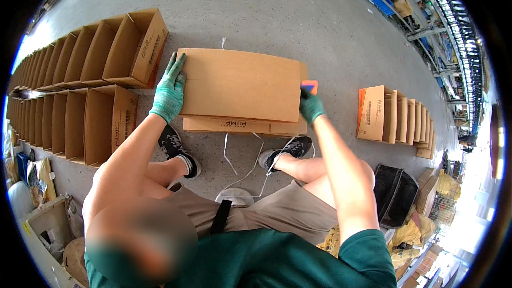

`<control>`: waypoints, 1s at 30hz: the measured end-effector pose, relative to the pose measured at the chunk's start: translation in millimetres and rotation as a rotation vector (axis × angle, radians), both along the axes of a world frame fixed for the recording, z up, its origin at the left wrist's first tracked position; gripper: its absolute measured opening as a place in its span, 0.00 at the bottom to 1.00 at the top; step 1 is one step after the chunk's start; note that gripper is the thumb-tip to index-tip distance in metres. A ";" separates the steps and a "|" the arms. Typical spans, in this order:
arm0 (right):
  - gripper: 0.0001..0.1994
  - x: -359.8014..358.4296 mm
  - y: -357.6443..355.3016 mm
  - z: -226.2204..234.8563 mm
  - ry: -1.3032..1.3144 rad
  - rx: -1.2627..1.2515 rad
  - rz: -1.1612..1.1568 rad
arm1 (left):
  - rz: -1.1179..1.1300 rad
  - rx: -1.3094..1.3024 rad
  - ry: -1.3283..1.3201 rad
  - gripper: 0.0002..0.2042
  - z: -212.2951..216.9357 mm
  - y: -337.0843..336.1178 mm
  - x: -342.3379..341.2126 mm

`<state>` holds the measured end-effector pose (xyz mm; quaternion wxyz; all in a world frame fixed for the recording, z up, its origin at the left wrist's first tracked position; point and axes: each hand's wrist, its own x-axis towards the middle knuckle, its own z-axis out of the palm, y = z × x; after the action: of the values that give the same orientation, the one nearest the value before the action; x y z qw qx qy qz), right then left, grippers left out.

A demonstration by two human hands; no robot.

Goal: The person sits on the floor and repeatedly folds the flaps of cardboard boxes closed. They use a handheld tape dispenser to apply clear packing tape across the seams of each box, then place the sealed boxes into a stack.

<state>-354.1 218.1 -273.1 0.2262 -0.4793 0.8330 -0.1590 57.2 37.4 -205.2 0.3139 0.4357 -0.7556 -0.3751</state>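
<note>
A closed brown cardboard box [240, 84] lies in front of my knees, on top of another cardboard piece or box [238, 126] whose near edge shows. My left hand [169, 88], in a green glove, rests against the box's left side with its fingers stretched out. At the right end, my right hand [311, 105], also gloved, is closed around a small orange and blue object [310, 86]; its kind is not clear. White straps [250, 168] trail from under the stack towards me, and a short strap end [223, 42] sticks out beyond the far side.
Two long rows of open cardboard boxes [128, 48] stand at the left. A shorter row [373, 114] is at the right. A black bin [396, 194] is beside my right knee, near yellow sacks [413, 234]. Metal shelving [426, 32] runs along the far right.
</note>
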 end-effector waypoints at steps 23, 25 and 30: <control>0.43 50.3 -95.1 201.6 -0.741 0.202 0.613 | 0.044 -0.078 -0.164 0.22 12.1 5.1 -2.5; 0.43 48.5 -94.3 205.8 -0.792 0.239 0.616 | 0.074 -0.103 -0.324 0.22 17.2 3.9 -4.3; 0.44 53.5 -90.9 209.0 -0.959 0.273 0.570 | 0.094 -0.499 -0.797 0.25 47.5 10.5 -19.8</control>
<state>-300.6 127.3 -64.1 0.6723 -0.5257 0.4882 -0.1825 37.4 48.0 -157.6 0.1110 0.4909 -0.8636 0.0290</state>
